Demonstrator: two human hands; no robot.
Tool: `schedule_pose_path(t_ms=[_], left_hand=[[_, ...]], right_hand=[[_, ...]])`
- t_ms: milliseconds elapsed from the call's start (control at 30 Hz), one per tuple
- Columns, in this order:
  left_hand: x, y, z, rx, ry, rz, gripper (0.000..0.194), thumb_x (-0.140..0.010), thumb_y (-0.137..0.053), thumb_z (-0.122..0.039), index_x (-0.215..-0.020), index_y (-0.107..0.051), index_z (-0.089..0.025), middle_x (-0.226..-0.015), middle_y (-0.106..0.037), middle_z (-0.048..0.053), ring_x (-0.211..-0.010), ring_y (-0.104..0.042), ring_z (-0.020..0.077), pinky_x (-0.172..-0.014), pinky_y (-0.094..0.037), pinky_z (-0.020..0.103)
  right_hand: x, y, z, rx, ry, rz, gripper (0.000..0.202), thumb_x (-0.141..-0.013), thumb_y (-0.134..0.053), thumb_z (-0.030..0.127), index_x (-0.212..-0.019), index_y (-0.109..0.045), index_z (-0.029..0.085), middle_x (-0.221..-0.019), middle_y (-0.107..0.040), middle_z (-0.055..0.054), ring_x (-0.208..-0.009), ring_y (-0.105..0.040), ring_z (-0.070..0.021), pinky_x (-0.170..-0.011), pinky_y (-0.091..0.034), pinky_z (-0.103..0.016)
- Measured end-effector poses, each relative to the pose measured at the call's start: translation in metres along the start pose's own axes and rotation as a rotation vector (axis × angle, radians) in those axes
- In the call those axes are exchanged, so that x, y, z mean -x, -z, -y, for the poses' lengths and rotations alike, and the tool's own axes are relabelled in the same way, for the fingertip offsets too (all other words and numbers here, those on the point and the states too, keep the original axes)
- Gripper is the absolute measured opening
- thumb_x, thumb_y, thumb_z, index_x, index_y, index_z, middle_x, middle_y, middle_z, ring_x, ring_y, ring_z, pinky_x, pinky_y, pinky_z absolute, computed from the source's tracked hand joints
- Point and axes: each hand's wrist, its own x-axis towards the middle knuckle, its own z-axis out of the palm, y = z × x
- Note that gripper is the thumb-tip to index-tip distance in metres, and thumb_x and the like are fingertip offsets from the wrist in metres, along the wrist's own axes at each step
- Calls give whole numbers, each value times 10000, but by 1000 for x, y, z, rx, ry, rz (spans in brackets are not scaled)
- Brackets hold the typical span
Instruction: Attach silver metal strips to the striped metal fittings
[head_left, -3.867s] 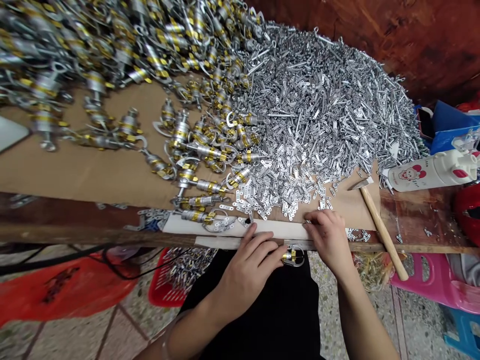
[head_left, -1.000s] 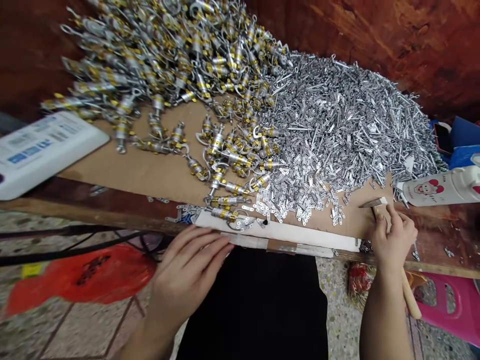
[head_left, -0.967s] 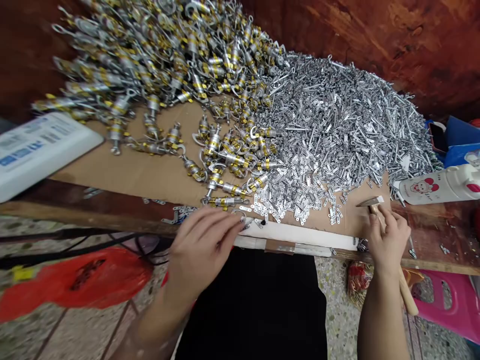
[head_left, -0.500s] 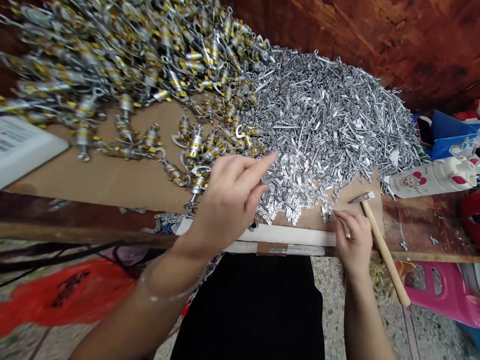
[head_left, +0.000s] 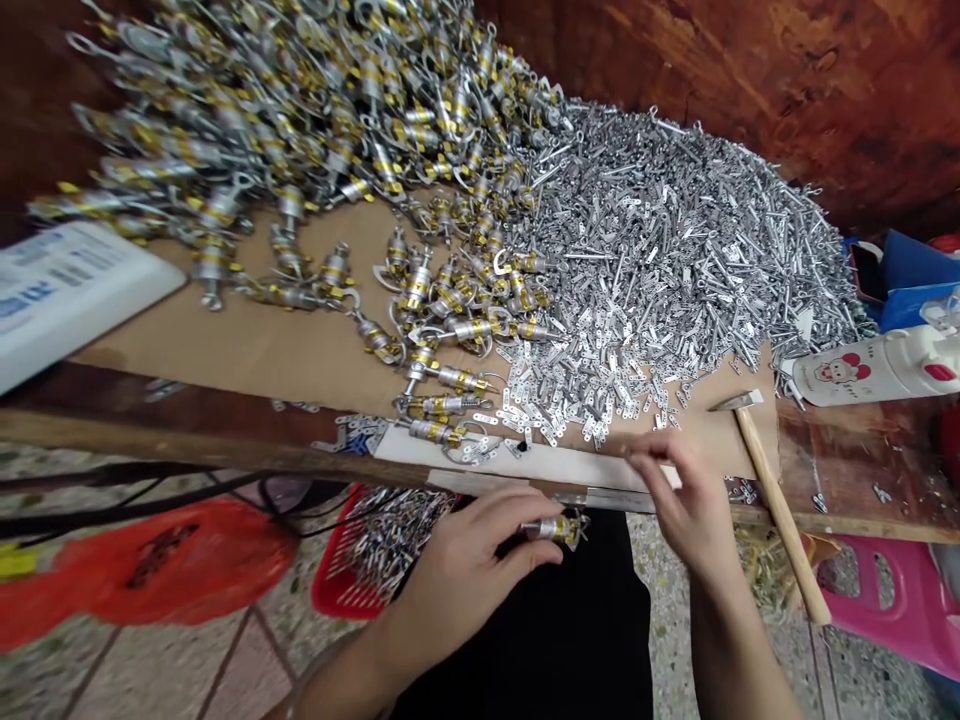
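My left hand (head_left: pixel 484 550) is closed around a silver cylinder fitting with yellow bands (head_left: pixel 551 528), held in front of the bench edge above my lap. Its banded end pokes out past the thumb; the other end is hidden in the palm. My right hand (head_left: pixel 686 500) hovers at the board's front edge with thumb and fingertips pinched together; whatever they hold is too small to make out. Just beyond it spreads a heap of small flat perforated plates and pins (head_left: pixel 645 270). Several banded fittings (head_left: pixel 442 405) lie left of those plates.
A hammer (head_left: pixel 780 510) lies to the right, its handle jutting past the bench edge. Beside it rests a white bottle (head_left: pixel 870 370). A big pile of banded fittings (head_left: pixel 300 110) fills the back left. Below stands a red basket (head_left: pixel 337 570) of metal parts.
My left hand has come back from the plate heap to above my lap, bringing a banded fitting. My right hand has shifted slightly left, away from a few loose plates.
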Motion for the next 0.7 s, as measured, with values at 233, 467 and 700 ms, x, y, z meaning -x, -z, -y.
schedule_pose_path(t_ms=[233,467,700], left_hand=[[1,-10,-10,51,-69,18,206,-821,-565,-137,-1011,-609,-206,-898,-670,31,-816,-651,131,-737,-557,212],[6,-12,-14,-7,-167,15,270,-849,-526,-125,-1102,-581,-200,-955,-658,44,-877,-639,131,-790,-550,215],[5,-17,-16,265,82,-8,118,-791,-597,-115,-845,-654,-204,-802,-621,16,-812,-639,127,-705,-554,207]], right_hand=[[43,0,39,-25,110,70,97,-851,-534,147,-900,-584,214,-770,-610,-6,-738,-547,-136,-646,-455,-269],[44,5,42,-19,164,75,136,-865,-493,123,-924,-580,209,-784,-622,-22,-721,-547,-137,-635,-471,-275],[52,8,25,-116,172,124,187,-847,-554,219,-1031,-524,214,-931,-610,-45,-883,-557,-169,-746,-479,-312]])
